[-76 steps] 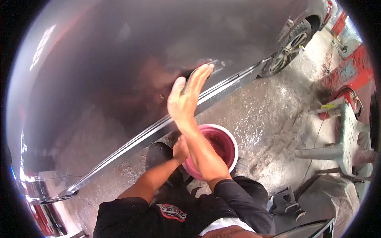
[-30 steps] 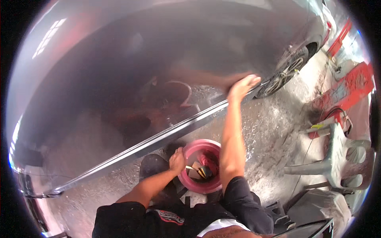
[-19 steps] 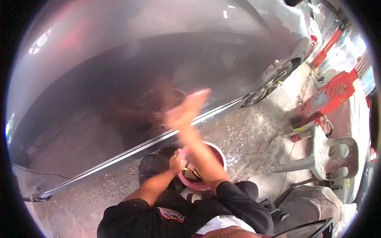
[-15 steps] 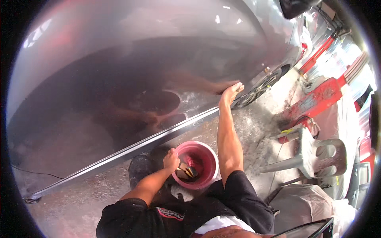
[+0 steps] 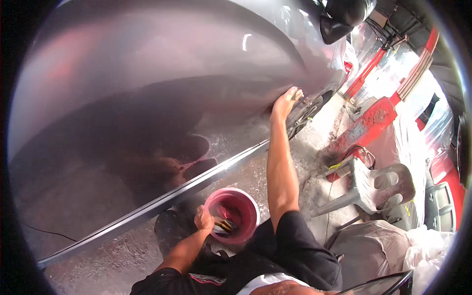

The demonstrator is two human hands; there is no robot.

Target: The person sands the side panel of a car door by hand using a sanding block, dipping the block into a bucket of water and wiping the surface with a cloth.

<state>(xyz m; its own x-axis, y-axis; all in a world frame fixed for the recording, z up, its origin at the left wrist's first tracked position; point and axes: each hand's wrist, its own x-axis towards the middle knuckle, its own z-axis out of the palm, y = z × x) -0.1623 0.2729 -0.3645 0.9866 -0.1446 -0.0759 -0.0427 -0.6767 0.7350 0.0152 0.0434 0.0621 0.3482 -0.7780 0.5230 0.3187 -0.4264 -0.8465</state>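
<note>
My left hand (image 5: 204, 219) is closed on the left rim of a round pink bucket (image 5: 255, 219) with a pale rim. Inside the bucket lie yellow-and-black pieces (image 5: 223, 225) and something bright pink; their kind is unclear. My right hand (image 5: 285, 103) is stretched out at the end of a long reach and rests against the lower side of a grey car (image 5: 147, 98), close to its wheel. Its fingers point away to the upper right, and its palm side is hidden against the panel.
A bright sill strip (image 5: 162, 202) runs along the car's lower edge. The car's wheel (image 5: 306, 118) and dark mirror (image 5: 339, 24) are ahead. To the right stand a grey plastic chair (image 5: 371, 187), a red lift post (image 5: 376, 118) and a covered bulky object (image 5: 373, 246).
My view has turned, so the car, chair and bucket appear shifted left. My right hand sits slightly higher on the panel. My left hand still holds the bucket's rim.
</note>
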